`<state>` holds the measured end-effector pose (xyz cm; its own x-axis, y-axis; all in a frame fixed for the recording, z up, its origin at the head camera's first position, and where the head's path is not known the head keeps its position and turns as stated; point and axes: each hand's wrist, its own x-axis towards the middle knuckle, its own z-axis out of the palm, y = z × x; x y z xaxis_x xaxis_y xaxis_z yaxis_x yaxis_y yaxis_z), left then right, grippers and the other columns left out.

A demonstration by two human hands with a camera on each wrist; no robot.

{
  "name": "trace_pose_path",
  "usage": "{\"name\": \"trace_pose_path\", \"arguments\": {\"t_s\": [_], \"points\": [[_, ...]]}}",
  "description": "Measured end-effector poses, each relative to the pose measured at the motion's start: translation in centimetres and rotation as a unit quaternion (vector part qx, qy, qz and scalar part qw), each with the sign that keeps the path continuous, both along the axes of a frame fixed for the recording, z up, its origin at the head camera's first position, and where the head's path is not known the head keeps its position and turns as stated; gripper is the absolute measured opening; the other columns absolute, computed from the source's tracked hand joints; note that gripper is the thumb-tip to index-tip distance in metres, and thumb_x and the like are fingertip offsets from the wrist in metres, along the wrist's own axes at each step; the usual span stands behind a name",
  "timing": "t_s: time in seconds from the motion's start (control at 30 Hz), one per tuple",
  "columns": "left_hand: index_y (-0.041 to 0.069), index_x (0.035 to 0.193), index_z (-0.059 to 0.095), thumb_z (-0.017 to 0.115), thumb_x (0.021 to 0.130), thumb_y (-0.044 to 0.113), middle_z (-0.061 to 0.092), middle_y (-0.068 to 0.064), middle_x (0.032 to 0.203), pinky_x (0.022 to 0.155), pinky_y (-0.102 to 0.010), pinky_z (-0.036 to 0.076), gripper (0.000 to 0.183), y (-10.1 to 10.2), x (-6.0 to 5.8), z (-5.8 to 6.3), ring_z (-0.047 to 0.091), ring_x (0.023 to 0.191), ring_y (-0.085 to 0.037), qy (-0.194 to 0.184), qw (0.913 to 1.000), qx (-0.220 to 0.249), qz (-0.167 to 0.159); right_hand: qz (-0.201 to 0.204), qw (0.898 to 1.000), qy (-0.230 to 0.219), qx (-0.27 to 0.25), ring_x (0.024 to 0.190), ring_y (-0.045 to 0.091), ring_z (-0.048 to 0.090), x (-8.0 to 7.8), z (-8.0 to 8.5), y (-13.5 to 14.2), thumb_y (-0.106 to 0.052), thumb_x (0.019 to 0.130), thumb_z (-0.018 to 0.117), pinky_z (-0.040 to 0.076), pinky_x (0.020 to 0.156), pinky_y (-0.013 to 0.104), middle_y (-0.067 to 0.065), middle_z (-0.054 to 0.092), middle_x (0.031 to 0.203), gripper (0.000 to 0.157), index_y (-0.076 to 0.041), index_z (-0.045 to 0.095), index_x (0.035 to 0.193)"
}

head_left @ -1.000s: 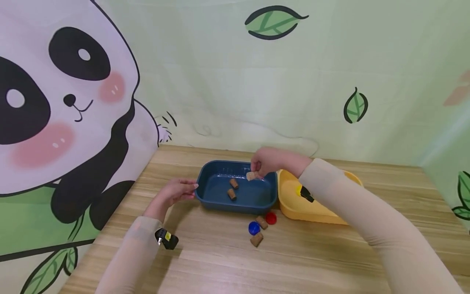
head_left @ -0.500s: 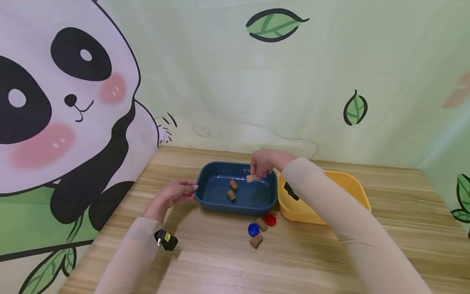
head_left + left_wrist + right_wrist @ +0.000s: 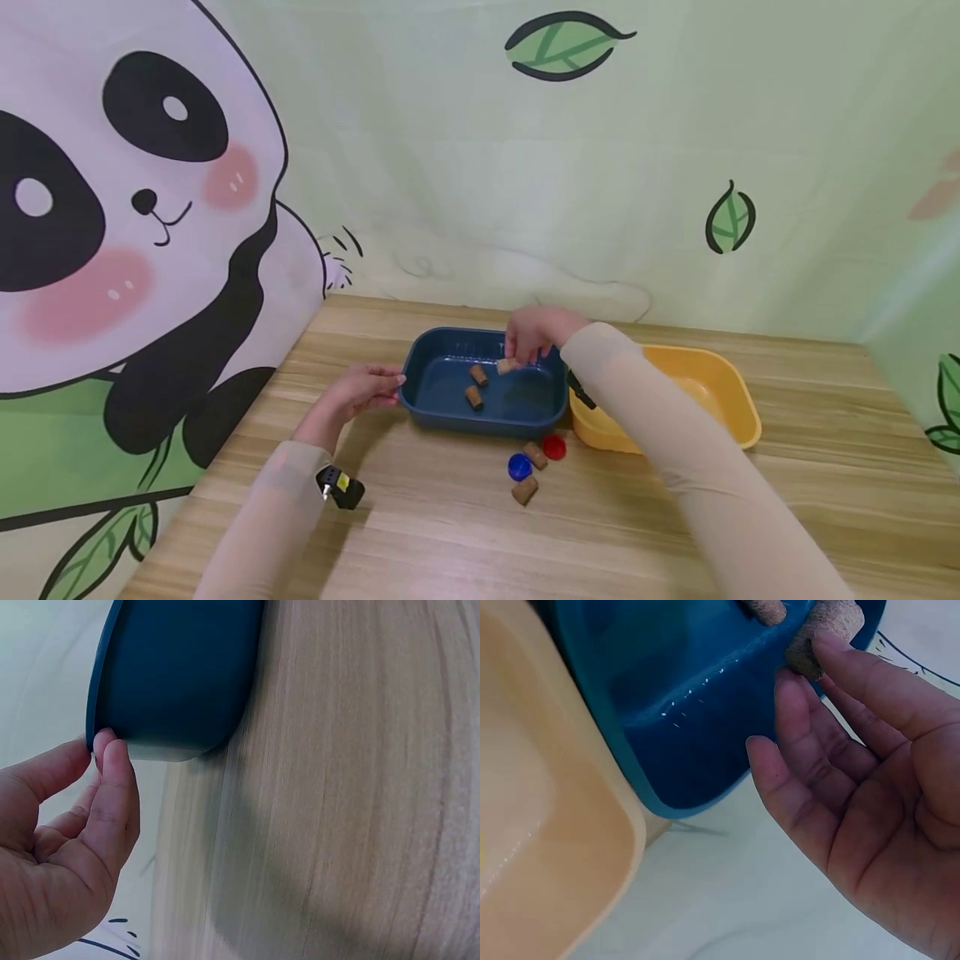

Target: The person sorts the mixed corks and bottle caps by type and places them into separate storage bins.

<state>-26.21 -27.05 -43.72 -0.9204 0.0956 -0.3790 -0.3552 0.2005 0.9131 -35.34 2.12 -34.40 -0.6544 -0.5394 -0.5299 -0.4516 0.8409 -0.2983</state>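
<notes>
My left hand (image 3: 366, 388) pinches the left rim of a dark blue tub (image 3: 450, 422); the left wrist view shows thumb and fingertips on either side of that rim (image 3: 96, 682). Over the tub's right half, my right hand (image 3: 536, 333) holds a cork (image 3: 507, 365) between thumb and fingers. In the right wrist view the held cork (image 3: 831, 628) appears light and crumbly, its lower end darker. Two brown corks (image 3: 474, 397) lie on the tub's floor, a little left of the held one.
A yellow tub (image 3: 712, 387) stands against the blue one's right side, partly behind my right sleeve. In front of the blue tub lie a blue cap (image 3: 519, 467), a red cap (image 3: 554, 447) and two corks (image 3: 525, 490). A printed cloth wall (image 3: 450, 167) rises behind the table.
My right hand has shifted slightly left and lower over the blue tub with the cork, and its forearm has swung left, uncovering more of the yellow tub. My left hand keeps its place.
</notes>
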Motion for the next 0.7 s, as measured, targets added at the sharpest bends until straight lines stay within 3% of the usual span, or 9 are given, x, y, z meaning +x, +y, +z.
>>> {"name": "trace_pose_path", "arguments": {"t_s": [0.23,0.37,0.53,0.7], "points": [[-0.019,0.139,0.047,0.057,0.104,0.007,0.068,0.006,0.077,0.068,-0.014,0.059,0.045,0.1,0.0,0.0,0.064,0.069,-0.002,0.006,1.0000,0.003,-0.001,-0.027,1.000,-0.013,-0.003,0.093,0.016,0.066,-0.2,-1.0,-0.4,-0.014,0.093,0.075,0.060,0.099,0.039,0.006,0.075,0.110,0.012,-0.012,0.074,0.105],[-0.020,0.138,0.047,0.057,0.103,0.006,0.069,0.005,0.078,0.067,-0.014,0.059,0.045,0.2,-0.1,-0.2,0.063,0.069,-0.002,0.007,0.9999,0.007,0.001,-0.036,0.999,-0.021,-0.002,0.092,0.016,0.065,-0.3,-1.5,-0.7,-0.012,0.092,0.074,0.059,0.099,0.039,0.007,0.075,0.111,0.011,-0.012,0.073,0.103],[-0.021,0.138,0.046,0.056,0.104,0.006,0.067,0.006,0.077,0.066,-0.013,0.059,0.045,0.1,-0.1,-0.1,0.063,0.069,-0.001,0.008,1.0000,0.005,-0.002,-0.034,0.999,-0.018,0.014,0.089,0.015,0.064,-0.7,-2.2,-1.0,-0.011,0.092,0.074,0.060,0.085,0.031,0.007,0.076,0.109,0.010,-0.012,0.074,0.102],[-0.020,0.138,0.047,0.056,0.103,0.005,0.067,0.007,0.074,0.066,-0.013,0.059,0.044,0.1,-0.1,-0.1,0.064,0.068,-0.001,0.007,1.0000,-0.001,0.005,-0.027,0.999,-0.009,0.031,0.081,0.012,0.062,-1.2,-3.1,-1.4,-0.011,0.091,0.075,0.053,0.069,0.024,0.003,0.075,0.099,0.003,-0.014,0.073,0.092]]}}
